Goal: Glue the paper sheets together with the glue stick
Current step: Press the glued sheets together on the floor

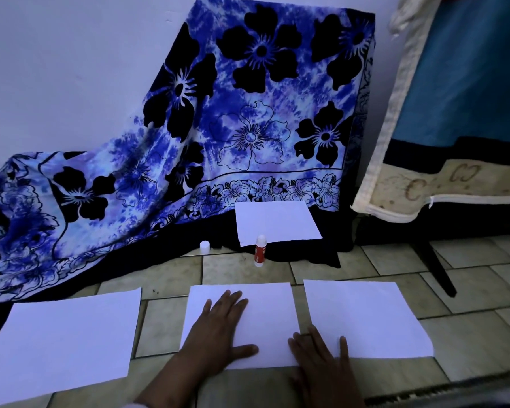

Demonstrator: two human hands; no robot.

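**Both hands flat on the paper, glue stick standing apart**

Your left hand (218,328) lies flat on the middle white paper sheet (265,316). Its fingers are straight and slightly spread and point to the far side, and the thumb is stretched out to the right along the sheet's near edge. It grips nothing.

Your right hand (321,360) is also flat with straight, spread fingers and holds nothing. It rests over the near right corner of that middle sheet and reaches onto the near left edge of the right white paper sheet (368,319). These two sheets lie side by side on the beige tiled floor (165,328), very close at their near corners.

The left white paper sheet (62,343) lies apart, with bare tile between it and the middle one.

The red-and-white glue stick (260,250) stands upright on the floor, far from both hands. It is just in front of the near edge of a fourth white paper sheet (277,222), which lies on the dark hem of a blue-and-black flowered cloth (189,128). A small white cap (205,246) sits on the floor to the left of the stick, apart from it.
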